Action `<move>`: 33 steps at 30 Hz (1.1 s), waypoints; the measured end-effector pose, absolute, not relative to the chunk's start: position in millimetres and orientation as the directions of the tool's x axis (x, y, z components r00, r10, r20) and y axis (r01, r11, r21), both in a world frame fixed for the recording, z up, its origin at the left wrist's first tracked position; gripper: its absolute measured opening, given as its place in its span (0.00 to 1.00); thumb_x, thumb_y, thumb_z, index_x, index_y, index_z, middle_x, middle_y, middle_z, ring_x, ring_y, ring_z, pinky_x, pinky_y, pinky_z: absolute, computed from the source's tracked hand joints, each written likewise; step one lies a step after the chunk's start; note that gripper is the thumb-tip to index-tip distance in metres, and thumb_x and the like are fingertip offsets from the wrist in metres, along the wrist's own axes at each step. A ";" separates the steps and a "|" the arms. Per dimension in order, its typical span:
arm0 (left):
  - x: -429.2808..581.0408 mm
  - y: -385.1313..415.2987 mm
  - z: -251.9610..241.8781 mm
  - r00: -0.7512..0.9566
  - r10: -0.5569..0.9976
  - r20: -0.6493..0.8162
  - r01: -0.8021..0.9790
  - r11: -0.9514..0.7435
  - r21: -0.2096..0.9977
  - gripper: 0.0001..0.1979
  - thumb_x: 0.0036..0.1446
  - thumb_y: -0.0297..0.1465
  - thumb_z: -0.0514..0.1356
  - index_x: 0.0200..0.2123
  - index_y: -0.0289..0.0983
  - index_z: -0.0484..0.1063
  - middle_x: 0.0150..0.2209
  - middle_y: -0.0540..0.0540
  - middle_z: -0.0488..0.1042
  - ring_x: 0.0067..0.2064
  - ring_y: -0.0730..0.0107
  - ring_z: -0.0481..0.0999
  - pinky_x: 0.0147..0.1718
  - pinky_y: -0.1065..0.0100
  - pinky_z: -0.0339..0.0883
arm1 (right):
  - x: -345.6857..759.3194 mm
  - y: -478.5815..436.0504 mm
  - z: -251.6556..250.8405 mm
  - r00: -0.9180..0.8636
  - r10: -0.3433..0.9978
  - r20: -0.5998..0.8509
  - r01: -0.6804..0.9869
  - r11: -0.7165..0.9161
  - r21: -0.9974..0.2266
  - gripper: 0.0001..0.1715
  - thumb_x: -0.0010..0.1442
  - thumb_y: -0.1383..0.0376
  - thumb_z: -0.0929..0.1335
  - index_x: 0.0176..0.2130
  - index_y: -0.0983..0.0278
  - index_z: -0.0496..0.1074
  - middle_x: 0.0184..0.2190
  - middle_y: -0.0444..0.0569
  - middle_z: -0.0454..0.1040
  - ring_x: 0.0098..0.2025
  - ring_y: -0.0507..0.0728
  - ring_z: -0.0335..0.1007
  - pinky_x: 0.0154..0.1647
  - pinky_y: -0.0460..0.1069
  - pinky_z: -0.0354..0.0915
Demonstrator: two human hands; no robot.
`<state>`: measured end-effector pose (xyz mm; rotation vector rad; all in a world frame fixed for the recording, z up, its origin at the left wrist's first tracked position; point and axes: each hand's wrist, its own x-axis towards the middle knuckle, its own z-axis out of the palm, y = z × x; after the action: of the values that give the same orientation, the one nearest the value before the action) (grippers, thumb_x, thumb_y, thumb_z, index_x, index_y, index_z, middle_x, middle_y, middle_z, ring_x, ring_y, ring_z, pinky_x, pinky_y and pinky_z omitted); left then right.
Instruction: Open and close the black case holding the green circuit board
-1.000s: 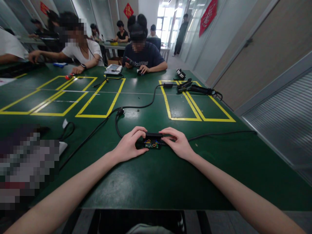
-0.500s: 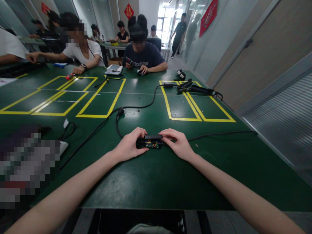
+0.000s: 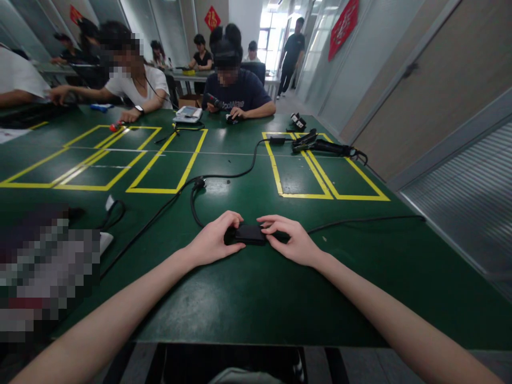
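A small black power adapter case (image 3: 250, 234) rests on the green table, its cover lying over the circuit board, which no longer shows. My left hand (image 3: 216, 237) is closed around the case's left end, thumb at the near side and fingers at the far side. At the right end, my right hand (image 3: 292, 240) pinches the cover's edge with thumb and fingertips. A black cable (image 3: 360, 218) runs out to the right from beneath my right hand. Another black cord with a plug (image 3: 199, 184) lies beyond my left hand.
Yellow tape rectangles (image 3: 168, 191) mark the green table (image 3: 256, 298). A long cord (image 3: 228, 176) crosses it to another black adapter (image 3: 278, 140). A black hair-iron-like tool (image 3: 328, 146) lies at the far right. A pixelated bundle (image 3: 44, 266) lies left. People sit across the table.
The black cover, tilted up before with the circuit board showing, now lies flat over the board. My right hand has lowered slightly with it; my left hand has barely moved.
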<state>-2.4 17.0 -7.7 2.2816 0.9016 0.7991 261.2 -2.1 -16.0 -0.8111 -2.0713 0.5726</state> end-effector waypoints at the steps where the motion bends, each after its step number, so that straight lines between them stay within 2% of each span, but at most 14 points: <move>1: -2.8 16.9 -8.0 0.597 0.741 0.307 0.427 -0.618 0.661 0.17 0.53 0.29 0.68 0.39 0.41 0.61 0.49 0.44 0.74 0.48 0.61 0.76 0.47 0.61 0.70 | 261.7 -2.6 -16.9 -0.467 0.710 0.527 0.343 0.695 -0.632 0.06 0.63 0.71 0.69 0.39 0.61 0.76 0.51 0.56 0.80 0.51 0.60 0.80 0.52 0.57 0.76; 6: -4.1 16.6 -8.4 0.588 0.764 0.265 0.538 -0.614 0.578 0.17 0.54 0.31 0.70 0.40 0.40 0.65 0.43 0.47 0.77 0.43 0.59 0.77 0.44 0.60 0.68 | 262.8 -3.5 -18.1 -0.483 0.706 0.517 0.392 0.703 -0.594 0.08 0.61 0.65 0.75 0.42 0.60 0.76 0.46 0.55 0.83 0.47 0.61 0.82 0.50 0.57 0.77; 15: -5.1 15.6 -7.1 0.617 0.737 0.276 0.516 -0.644 0.564 0.17 0.56 0.30 0.70 0.46 0.40 0.69 0.46 0.46 0.78 0.46 0.59 0.78 0.45 0.60 0.69 | 260.5 -6.6 -12.4 -0.445 0.703 0.555 0.417 0.711 -0.566 0.08 0.60 0.66 0.73 0.42 0.60 0.74 0.43 0.53 0.82 0.44 0.60 0.80 0.48 0.56 0.77; 19: -5.4 16.8 -8.2 0.615 0.742 0.265 0.533 -0.640 0.554 0.18 0.55 0.32 0.71 0.47 0.40 0.69 0.45 0.46 0.78 0.45 0.58 0.78 0.45 0.59 0.70 | 262.0 -6.6 -12.4 -0.414 0.717 0.561 0.417 0.697 -0.583 0.09 0.59 0.67 0.72 0.42 0.60 0.73 0.43 0.53 0.81 0.44 0.60 0.80 0.47 0.56 0.76; 26: -5.2 16.1 -6.4 0.627 0.731 0.268 0.521 -0.650 0.554 0.17 0.57 0.32 0.69 0.47 0.40 0.70 0.45 0.46 0.78 0.46 0.58 0.78 0.47 0.58 0.71 | 264.4 -3.9 -16.0 -0.486 0.726 0.487 0.426 0.683 -0.593 0.12 0.60 0.67 0.71 0.45 0.60 0.73 0.43 0.52 0.80 0.46 0.60 0.79 0.48 0.56 0.75; 33: -5.0 17.2 -8.7 0.635 0.719 0.283 0.519 -0.668 0.533 0.16 0.57 0.32 0.69 0.47 0.40 0.70 0.45 0.45 0.78 0.47 0.57 0.78 0.48 0.57 0.71 | 265.3 -5.0 -15.0 -0.555 0.691 0.464 0.463 0.719 -0.518 0.12 0.59 0.67 0.73 0.43 0.61 0.72 0.46 0.55 0.80 0.47 0.61 0.78 0.47 0.56 0.75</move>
<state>-5.0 17.2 -8.7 2.4538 0.9802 0.6767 265.3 -5.0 -15.0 -0.8704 -2.2581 0.4453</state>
